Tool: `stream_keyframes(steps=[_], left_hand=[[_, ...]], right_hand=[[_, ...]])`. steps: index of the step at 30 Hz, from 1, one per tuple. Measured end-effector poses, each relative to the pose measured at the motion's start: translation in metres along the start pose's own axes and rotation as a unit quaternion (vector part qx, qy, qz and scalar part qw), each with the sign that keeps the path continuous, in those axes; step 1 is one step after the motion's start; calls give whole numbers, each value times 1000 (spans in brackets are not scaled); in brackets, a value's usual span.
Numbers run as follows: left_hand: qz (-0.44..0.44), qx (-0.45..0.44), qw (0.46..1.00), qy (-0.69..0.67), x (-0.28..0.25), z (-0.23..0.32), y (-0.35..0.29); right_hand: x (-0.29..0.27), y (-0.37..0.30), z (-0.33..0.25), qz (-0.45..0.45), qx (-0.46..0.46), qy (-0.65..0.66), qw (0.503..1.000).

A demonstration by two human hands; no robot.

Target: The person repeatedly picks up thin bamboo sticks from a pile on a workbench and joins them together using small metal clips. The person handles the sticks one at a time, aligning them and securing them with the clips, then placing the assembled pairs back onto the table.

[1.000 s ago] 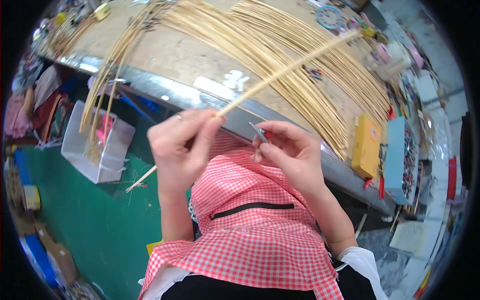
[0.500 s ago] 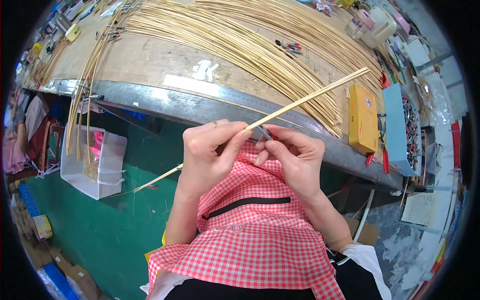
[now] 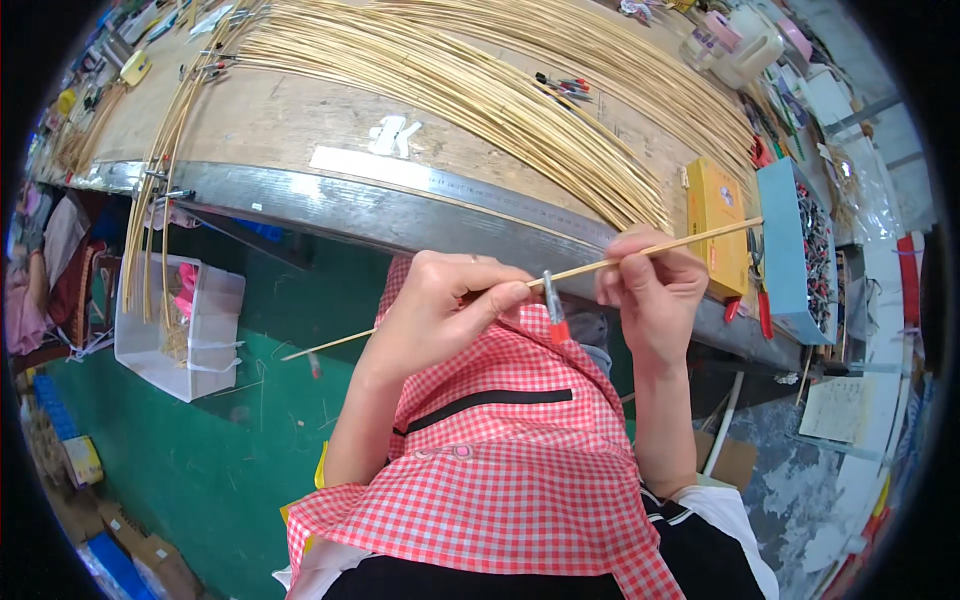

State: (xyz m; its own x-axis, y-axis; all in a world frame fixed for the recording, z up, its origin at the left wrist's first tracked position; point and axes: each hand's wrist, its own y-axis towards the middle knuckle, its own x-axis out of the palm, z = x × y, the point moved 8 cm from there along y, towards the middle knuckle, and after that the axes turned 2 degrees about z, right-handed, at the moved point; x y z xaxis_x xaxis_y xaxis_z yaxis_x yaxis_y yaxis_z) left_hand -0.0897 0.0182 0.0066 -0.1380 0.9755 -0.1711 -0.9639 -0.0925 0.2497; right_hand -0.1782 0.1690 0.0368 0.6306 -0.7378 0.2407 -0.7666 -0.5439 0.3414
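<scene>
A thin pale bamboo strip, perhaps several laid together, runs across in front of me, tilted up to the right. My left hand is closed round it, thumb pressed against the fingers. Farther along, my right hand pinches the same strip between thumb and fingers. Between my hands a small metal clip with a red tip hangs from the strip. Past my left wrist, a second, blurred red-tipped clip shows near the strip's lower left end.
Long bamboo strips cover the workbench, with a metal ruler along its front edge. At right stand a yellow box and a blue box full of clips. A white bin sits below the bench at left.
My right hand has let go of the clip, which now hangs on the strip, and has moved right to pinch the strip. The strip's right end has dropped lower.
</scene>
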Motion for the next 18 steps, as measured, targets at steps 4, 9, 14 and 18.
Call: stream_keyframes(steps=[4,9,14,18], left_hand=[[90,38,994,58,-45,13,-3],[264,-23,943,202,-156,15,-60],[343,-46,910,228,-204,8,-94],[316,-42,890,326,-196,12,-87]], right_hand=[[-46,7,-15,156,3,-27,987],[-150,3,-49,237,-40,47,970],[-226,-13,-78,221,-95,182,953],[-256,-20,-80,229,-97,200,948]])
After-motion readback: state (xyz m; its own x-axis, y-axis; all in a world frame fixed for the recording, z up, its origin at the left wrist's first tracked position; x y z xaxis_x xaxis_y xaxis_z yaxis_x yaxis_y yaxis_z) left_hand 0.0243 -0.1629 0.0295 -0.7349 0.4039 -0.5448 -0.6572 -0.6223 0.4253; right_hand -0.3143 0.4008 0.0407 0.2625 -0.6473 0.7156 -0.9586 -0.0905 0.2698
